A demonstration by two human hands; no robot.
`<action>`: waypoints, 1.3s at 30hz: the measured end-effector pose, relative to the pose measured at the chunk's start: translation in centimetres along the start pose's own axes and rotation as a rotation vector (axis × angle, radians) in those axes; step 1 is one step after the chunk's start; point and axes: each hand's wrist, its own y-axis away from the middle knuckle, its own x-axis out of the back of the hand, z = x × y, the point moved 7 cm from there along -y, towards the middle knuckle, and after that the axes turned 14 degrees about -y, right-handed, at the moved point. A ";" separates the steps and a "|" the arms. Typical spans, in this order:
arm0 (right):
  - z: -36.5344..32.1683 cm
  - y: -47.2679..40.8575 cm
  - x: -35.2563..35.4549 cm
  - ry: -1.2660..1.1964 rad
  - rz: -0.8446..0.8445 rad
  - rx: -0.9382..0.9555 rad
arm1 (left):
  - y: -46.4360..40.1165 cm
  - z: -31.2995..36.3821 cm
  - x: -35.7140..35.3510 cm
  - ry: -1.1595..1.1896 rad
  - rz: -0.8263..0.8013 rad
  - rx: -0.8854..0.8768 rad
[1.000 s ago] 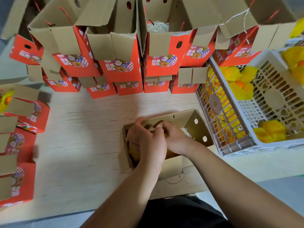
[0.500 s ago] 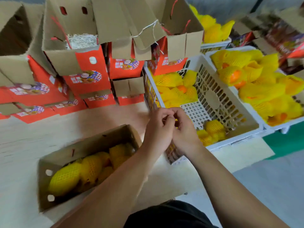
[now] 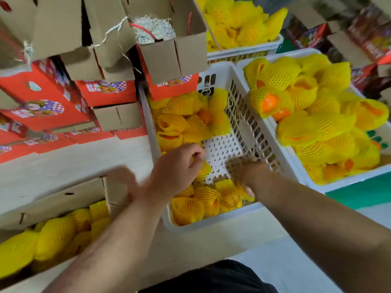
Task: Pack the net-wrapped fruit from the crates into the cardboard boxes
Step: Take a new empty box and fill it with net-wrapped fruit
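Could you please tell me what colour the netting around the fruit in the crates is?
Bright yellow netting, orange fruit showing through; the head view, the only one, shows it.

head cam | looks down-forward | close over white crate (image 3: 213, 220) | single view

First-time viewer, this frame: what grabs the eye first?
The yellow net-wrapped fruit dominates: heaped high in the white crate on the right, sparser in the middle crate, which shows bare perforated floor. Both hands reach into that middle crate, the left hand curled on a netted fruit, the right hand blurred, low among the fruit. At lower left an open cardboard box already holds fruit, with red printed boxes stacked behind.
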 end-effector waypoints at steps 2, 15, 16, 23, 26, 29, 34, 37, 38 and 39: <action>-0.2 -1.0 -0.4 0.068 -0.052 -0.001 | -0.3 -0.2 -0.1 -0.024 -0.008 0.022; 0.8 1.5 3.2 -0.478 0.045 -0.059 | -0.2 -1.0 -1.4 -0.148 -0.095 0.140; 0.8 1.9 3.8 -0.679 0.097 -0.021 | -0.4 -0.6 -1.4 -0.199 -0.099 0.090; -5.7 2.9 3.5 -1.591 -0.194 0.292 | -0.3 0.6 -1.6 -0.275 -0.148 -0.049; -4.8 2.2 4.6 -1.798 -0.161 0.325 | -0.4 -0.3 -0.7 -0.141 -0.039 0.039; -3.9 1.6 2.3 -0.986 -0.164 0.271 | -0.3 -0.8 -0.3 -0.094 0.040 0.089; -3.1 2.9 -2.8 -0.303 -0.440 0.102 | -0.1 -0.7 0.1 0.060 0.079 0.082; -3.8 2.8 -2.0 -0.251 -0.368 0.161 | -0.1 -0.7 0.1 0.071 0.077 0.087; -3.9 2.8 -1.7 -0.219 -0.332 0.174 | 0.0 -0.8 0.1 0.090 0.084 0.106; -3.8 2.8 -1.3 -0.228 -0.311 0.170 | 0.1 -0.9 0.2 0.123 0.094 0.128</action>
